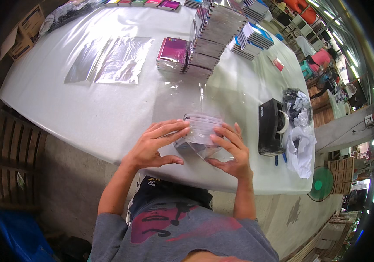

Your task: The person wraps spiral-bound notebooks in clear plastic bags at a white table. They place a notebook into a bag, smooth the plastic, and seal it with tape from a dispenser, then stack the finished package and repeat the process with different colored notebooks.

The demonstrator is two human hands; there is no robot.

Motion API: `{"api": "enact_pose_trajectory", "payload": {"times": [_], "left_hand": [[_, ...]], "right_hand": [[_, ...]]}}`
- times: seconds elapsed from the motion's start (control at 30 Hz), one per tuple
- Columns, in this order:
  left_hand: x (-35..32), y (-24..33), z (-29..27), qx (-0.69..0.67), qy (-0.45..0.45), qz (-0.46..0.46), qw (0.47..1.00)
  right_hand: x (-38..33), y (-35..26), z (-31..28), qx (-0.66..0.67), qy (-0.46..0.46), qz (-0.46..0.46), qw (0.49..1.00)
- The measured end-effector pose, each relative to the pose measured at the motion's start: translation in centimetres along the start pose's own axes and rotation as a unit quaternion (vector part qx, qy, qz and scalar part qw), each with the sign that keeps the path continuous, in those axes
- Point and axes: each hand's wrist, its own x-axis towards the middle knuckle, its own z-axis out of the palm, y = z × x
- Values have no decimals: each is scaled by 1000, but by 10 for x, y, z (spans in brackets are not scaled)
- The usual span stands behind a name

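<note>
In front of me, near the table's front edge, a small stack of notebooks (203, 126) lies inside a clear plastic bag (200, 149). My left hand (158, 142) rests its outstretched fingertips on the stack's left side, thumb held apart. On the right side, my right hand (232, 150) is closed on the bag, fingers along the stack and thumb at the loose plastic. Just beyond stand tall wrapped piles of notebooks (206, 50) and a shorter wrapped pile with a purple cover (172, 50).
Flat clear plastic bags (123, 61) lie at the left on the white table (82, 115). A black tape dispenser (270, 126) and crumpled plastic (301, 144) stand at the right. Blue notebooks (254, 39) are stacked farther back. A cardboard box (25, 32) sits at the far left.
</note>
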Motion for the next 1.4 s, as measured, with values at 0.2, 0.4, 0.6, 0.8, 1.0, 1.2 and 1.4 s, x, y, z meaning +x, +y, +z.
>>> {"api": "enact_pose_trajectory", "payload": {"times": [0.2,0.4,0.6,0.8,1.0,1.2,1.4], "left_hand": [[25,20,-17,122,-119,-12,985],[46,25,-20,159,-159,37,974],[48,39,-27,184,-186,14,965],[45,37,-28,193,-197,27,961],[52,36,-29,144,-197,40,969],[48,35,-30,154,-186,36,970],[49,32,-29,133,-194,42,971]], "right_hand": [[29,-6,-27,-41,-173,-22,984],[23,0,-29,-70,-206,-21,976],[35,16,-45,285,-55,52,956],[77,22,-30,325,-149,250,900],[104,26,-17,445,104,165,874],[97,13,-39,286,-39,210,934],[95,39,-17,383,-156,267,870]]}}
